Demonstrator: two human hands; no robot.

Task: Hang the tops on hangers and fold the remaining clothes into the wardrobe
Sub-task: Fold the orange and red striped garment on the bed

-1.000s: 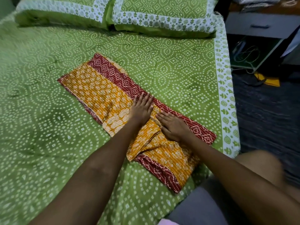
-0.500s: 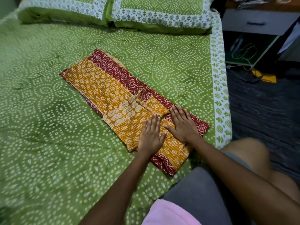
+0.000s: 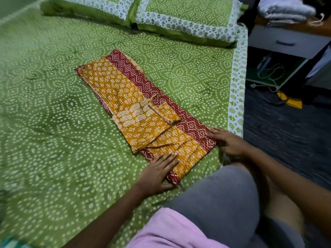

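Near the bed's (image 3: 53, 140) right edge, the person's left hand (image 3: 157, 172) and right hand (image 3: 229, 140) rest flat, fingers straight, on the near corners of the folded yellow-and-red garment (image 3: 125, 90), seemingly mid-fold; next likely means gripping that end and doubling it over.

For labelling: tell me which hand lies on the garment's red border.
The right hand; the left hand rests on the folded mustard-yellow and red printed garment's near end.

- A folded mustard-and-maroon garment (image 3: 143, 111) lies diagonally at frame centre on the green bed (image 3: 44, 122).
- The left hand (image 3: 157, 173) rests flat on its near corner.
- The right hand (image 3: 231, 142) presses its right edge, fingers (image 3: 213, 134) straight.
- Two pillows (image 3: 179, 18) lie along the top of the frame.
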